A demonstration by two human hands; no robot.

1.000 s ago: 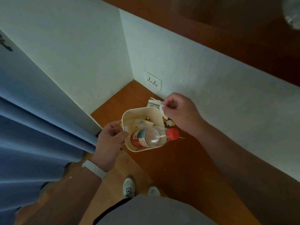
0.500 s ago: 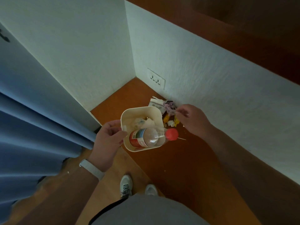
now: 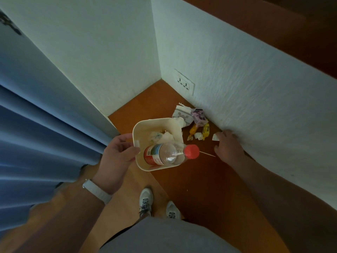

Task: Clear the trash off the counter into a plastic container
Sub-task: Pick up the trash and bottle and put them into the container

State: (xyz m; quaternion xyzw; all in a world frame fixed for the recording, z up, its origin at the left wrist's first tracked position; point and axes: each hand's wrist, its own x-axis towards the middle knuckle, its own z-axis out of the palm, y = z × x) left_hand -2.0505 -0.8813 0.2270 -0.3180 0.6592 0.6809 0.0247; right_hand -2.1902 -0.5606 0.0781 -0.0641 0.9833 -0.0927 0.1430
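Half a second earlier the right grip (image 3: 228, 145) was at the heap of wrappers by the pink wrapper (image 3: 198, 115). Now it has moved along the wall to a small white scrap (image 3: 215, 137) that lies apart from the heap. Its fingertips touch the scrap, palm down on the table (image 3: 191, 179); whether they already pinch it cannot be told. The tissue it held over the container a second ago now lies inside with the other crumpled tissue (image 3: 164, 136).

The left grip (image 3: 118, 157) has not changed. It clasps the left rim of the plastic container (image 3: 155, 168), thumb hooked over the edge, and holds it at the table's near corner, just beside the heap.

The container is a cream tub with rounded corners and an open top. A clear plastic bottle (image 3: 162, 154) with a red and white label lies across it, its red cap (image 3: 191, 151) jutting past the right rim.

On the table against the wall there remain a white printed wrapper (image 3: 182, 114), the pink one and yellow sweet wrappers (image 3: 206, 130). A thin stick (image 3: 207, 154) lies between the cap and the right grip.
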